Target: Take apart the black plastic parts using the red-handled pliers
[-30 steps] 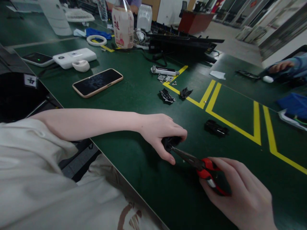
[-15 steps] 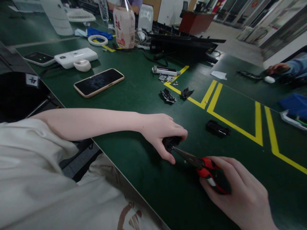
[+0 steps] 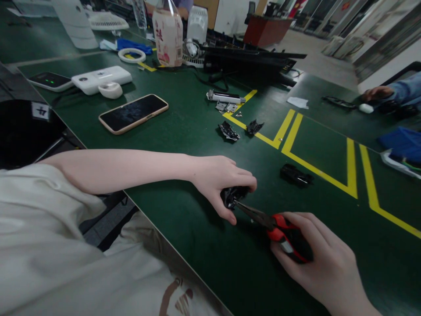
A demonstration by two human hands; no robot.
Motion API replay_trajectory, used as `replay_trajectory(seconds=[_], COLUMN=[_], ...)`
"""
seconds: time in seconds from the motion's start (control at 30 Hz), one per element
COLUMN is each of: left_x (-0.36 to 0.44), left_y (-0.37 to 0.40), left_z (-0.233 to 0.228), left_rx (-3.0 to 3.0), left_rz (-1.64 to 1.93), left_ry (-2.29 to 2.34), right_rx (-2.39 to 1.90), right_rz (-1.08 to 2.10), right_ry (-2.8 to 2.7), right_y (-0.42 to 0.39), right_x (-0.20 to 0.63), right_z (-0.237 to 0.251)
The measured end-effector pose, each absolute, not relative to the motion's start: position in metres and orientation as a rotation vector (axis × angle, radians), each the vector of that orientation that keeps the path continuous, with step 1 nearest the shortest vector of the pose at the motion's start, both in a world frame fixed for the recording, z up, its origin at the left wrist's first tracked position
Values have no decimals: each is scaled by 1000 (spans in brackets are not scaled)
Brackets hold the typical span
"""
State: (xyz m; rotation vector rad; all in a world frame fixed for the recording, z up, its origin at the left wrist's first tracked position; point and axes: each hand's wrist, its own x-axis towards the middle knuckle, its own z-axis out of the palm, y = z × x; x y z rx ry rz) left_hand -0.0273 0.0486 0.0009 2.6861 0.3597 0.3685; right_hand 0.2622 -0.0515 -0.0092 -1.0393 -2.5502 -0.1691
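- Where the green table (image 3: 184,131) fills the middle of the frame, the left hand (image 3: 219,180) rests on it just below centre, fingers and thumb curled around a small black part (image 3: 232,194) and pinning it to the surface.
- The right hand (image 3: 324,263), at the lower right, is closed around the red and black handles of a pair of pliers (image 3: 272,224).
- The pliers' thin dark nose runs up and to the left, and its tip meets the black part right beside the left thumb; whether the tip grips the part or only touches it cannot be told.
- Another black piece (image 3: 295,174) lies alone to the right of centre, near the yellow floor-tape lines (image 3: 289,136) stuck on the table.
- Two smaller dark fragments (image 3: 229,131) sit above centre, beside the same yellow lines, with a white and black tool (image 3: 225,96) just beyond them.
- A phone (image 3: 133,113) lies face up in the upper left, screen dark, well apart from both hands.
- A pink-labelled bottle (image 3: 168,35) stands at the top of the frame.
- At the far right edge, another person's hand (image 3: 375,93) in a blue sleeve rests on the table.
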Motion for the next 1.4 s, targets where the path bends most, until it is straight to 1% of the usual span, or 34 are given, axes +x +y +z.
replay_trajectory(seconds=[0.2, 0.43, 0.67, 0.77, 0.97, 1.07, 1.23, 1.4], left_x=[-27, -27, -27, -27, -28, -28, -27, -27], left_y=[49, 49, 49, 50, 50, 50, 50, 50], left_z=[0, -1, 0, -1, -2, -2, -3, -3], left_rx=[2689, 2682, 2684, 2637, 2598, 2611, 2605, 2637], left_rz=[398, 399, 422, 444, 481, 480, 435, 435], left_ry=[354, 390, 409, 418, 449, 444, 462, 450], right_rx=[-1064, -1159, -1227, -1211, -1105, -1082, -1078, -1114], right_rz=[-123, 32, 97, 40, -353, -450, -455, -315], right_ry=[-2558, -2564, -2492, -2495, -2549, -2548, -2558, -2556], right_y=[-53, -54, -57, -57, -60, -61, -59, -56], right_x=[264, 261, 257, 258, 259, 257, 257, 260], right_z=[-11, -8, -9, -9, -5, -3, -4, -8])
